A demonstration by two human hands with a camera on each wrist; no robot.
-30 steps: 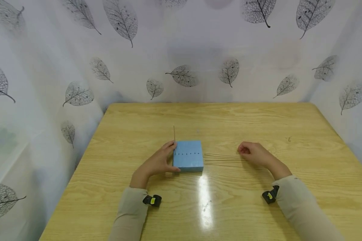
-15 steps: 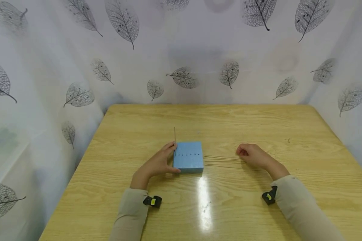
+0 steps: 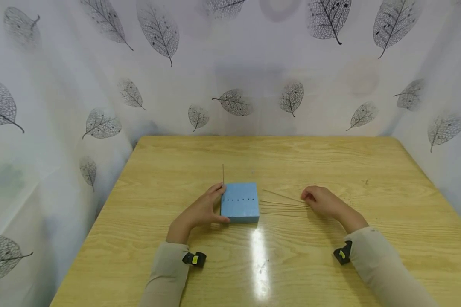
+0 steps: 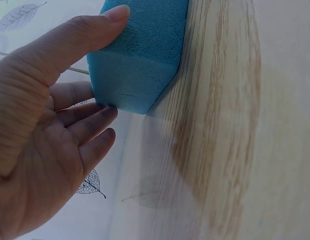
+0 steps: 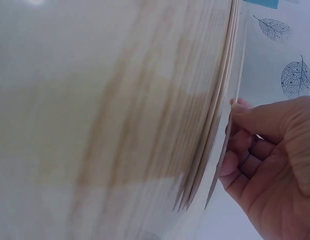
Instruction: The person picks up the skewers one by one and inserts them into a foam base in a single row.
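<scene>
Head view: right of centre, the right hand (image 3: 324, 202) pinches one thin stick (image 3: 280, 195), its long axis running left and slightly up toward the blue block (image 3: 240, 207) at centre, which the left hand (image 3: 201, 209), nearer it, grips between thumb and fingers.

Can't see the right ends of the thin sticks (image 3: 284, 204) in the head view, blocked by the right hand (image 3: 322, 201). Losing the blue block (image 4: 137, 75) past the left wrist view's top edge. Can't ID the tiny dark mark (image 3: 366, 182).
</scene>
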